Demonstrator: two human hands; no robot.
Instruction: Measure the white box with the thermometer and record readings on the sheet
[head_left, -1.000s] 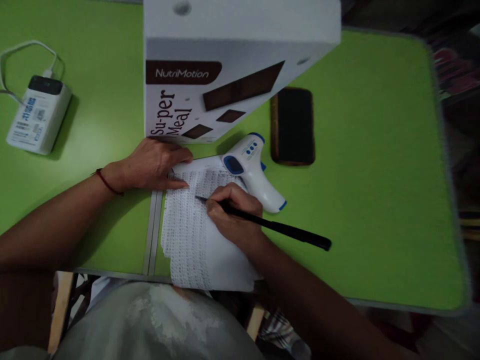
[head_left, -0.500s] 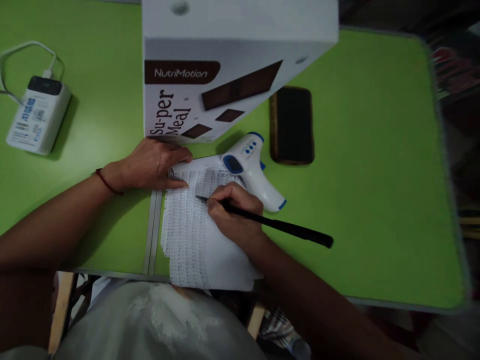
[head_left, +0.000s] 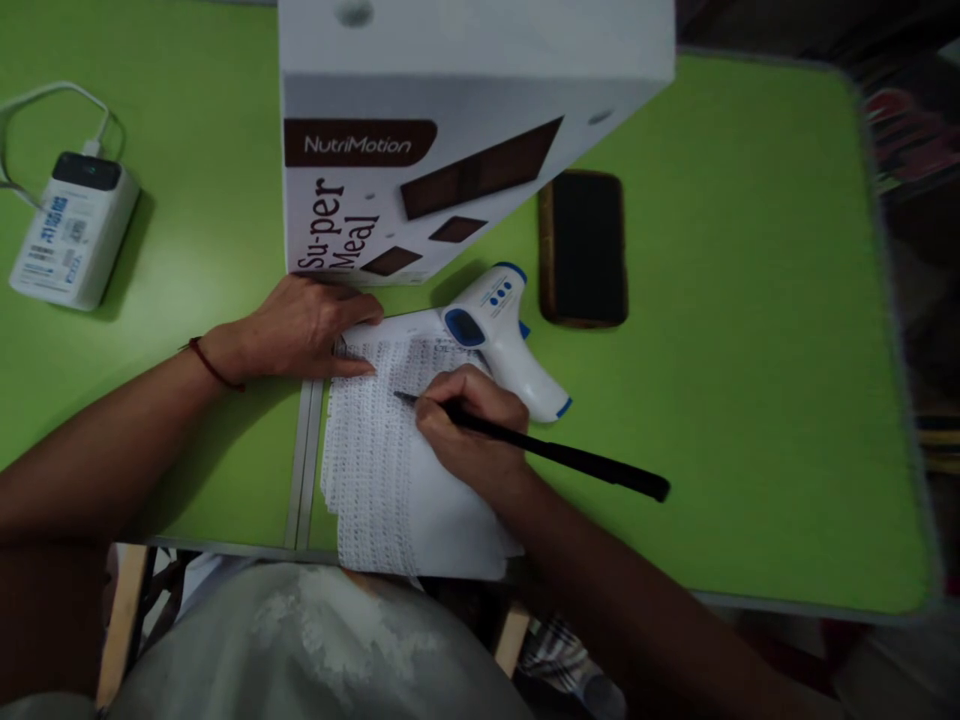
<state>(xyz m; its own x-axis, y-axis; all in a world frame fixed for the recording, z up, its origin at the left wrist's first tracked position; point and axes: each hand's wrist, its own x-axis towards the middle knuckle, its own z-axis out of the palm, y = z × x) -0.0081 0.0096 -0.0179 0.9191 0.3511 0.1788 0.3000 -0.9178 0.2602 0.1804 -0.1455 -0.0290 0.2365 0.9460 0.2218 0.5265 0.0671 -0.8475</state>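
Observation:
Closely written sheets of paper (head_left: 371, 480) lie in front of me, their lower edge reaching over the table's front edge. My right hand (head_left: 472, 415) rests on them, its fingers pinched round a black pen (head_left: 577, 458) whose tip is at the paper among rows of handwriting. Over the upper left corner of the sheets my left hand (head_left: 319, 325) lies with thumb and forefinger apart, holding nothing. A white and blue infrared thermometer (head_left: 517, 360) sits on the top right part of the paper, just beyond my right hand.
A tall white carton (head_left: 360, 105) printed NutriMotion stands right behind my left hand. To its right lies a dark phone in a brown case (head_left: 583, 250). A white power bank (head_left: 75, 235) with a cable is at the left of the green table (head_left: 765, 350). A metal seam (head_left: 302, 470) crosses the tabletop.
The pen and my right hand have shifted very slightly to the right across the paper. My left hand stays in place on the sheets.

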